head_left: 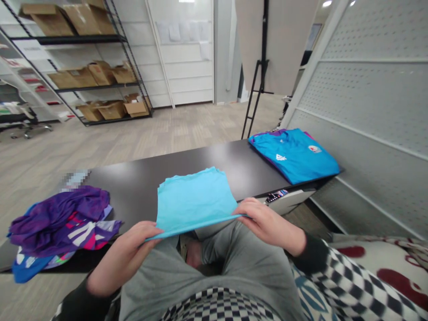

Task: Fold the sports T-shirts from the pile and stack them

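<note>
Tbl (133,180): purple pile (58,218) L, blue stack (296,156) R, fingers (250,207) clamped on cyan cloth (195,196)

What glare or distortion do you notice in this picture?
Head view: glare on the dark smooth tabletop; black metal shelving slants, likely lens distortion; a patch above the crumpled purple garment is pixelated; the light-blue folded cloth lacks strong glare.

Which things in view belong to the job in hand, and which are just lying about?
In the work:
- light-blue cloth, near edge in the left grip and right grip
- black table
- probably the crumpled garments and folded blue shirt

Apparently just about:
- cardboard boxes on black shelving
- wheeled chair
- black stand
</note>
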Demonstrator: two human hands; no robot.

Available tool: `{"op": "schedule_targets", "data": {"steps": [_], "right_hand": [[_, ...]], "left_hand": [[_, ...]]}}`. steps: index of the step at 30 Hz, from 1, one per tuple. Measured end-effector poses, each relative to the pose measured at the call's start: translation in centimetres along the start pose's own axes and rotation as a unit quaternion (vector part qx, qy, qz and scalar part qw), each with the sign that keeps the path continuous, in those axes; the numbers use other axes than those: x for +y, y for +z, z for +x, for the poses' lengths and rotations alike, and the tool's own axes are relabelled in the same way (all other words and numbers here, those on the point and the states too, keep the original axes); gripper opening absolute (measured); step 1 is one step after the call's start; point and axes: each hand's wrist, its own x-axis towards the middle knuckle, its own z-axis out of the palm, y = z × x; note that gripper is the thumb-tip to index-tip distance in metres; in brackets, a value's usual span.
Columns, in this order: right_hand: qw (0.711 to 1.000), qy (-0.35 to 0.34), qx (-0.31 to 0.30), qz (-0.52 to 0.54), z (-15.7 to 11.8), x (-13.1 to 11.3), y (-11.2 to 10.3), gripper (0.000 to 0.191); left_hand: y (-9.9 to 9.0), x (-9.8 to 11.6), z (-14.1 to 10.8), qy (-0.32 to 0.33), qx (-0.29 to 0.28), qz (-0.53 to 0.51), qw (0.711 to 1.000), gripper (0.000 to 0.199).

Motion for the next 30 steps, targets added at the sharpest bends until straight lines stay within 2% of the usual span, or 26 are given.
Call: {"op": "schedule_targets", "data": {"steps": [2,4,7,10,14,17,19,22,26,30], "right_hand": [[0.998,0.037,-0.003,0.059,0.0,-1.9,-1.8,0.017],[0.992,0.068,0.003,0.104,0.5,-2.9,-3.2,0.020],[0.987,0.103,0.018,0.119,2.8,-2.0,-3.8,0.025],[0.986,0.143,0.017,0.089,6.1,1.5,-2.5,0.025],[0.981,0.194,0.012,0.021,10.1,8.1,0.8,0.020],[0.974,0.220,-0.025,-0.045,12.4,12.5,2.9,0.019],[0.967,0.228,-0.052,-0.100,13.7,14.7,3.6,0.020],[0.956,0.238,-0.064,-0.161,15.6,17.3,3.8,0.021],[0.947,0.263,-0.062,-0.174,18.1,20.0,3.5,0.024],[0.937,0.288,-0.033,-0.196,20.1,22.6,3.5,0.027]], "left_hand": [[-2.7,1.6,-0.1,-0.029,-0.014,-0.032,0.999,0.022],[-4.9,2.4,0.5,-0.055,-0.006,-0.038,0.998,0.022],[-6.1,1.2,2.7,-0.125,0.017,-0.018,0.992,0.028],[-4.3,-2.7,5.9,-0.204,0.012,-0.009,0.979,0.039],[1.1,-9.3,10.3,-0.270,0.014,-0.017,0.963,0.050],[4.8,-13.3,13.1,-0.291,-0.007,0.007,0.957,0.045],[6.3,-15.5,14.6,-0.294,-0.022,0.028,0.955,0.039],[7.3,-18.2,16.6,-0.289,-0.027,0.067,0.955,0.034],[7.6,-21.2,19.5,-0.287,-0.034,0.119,0.950,0.035],[7.9,-23.6,22.6,-0.323,-0.016,0.136,0.937,0.040]]}}
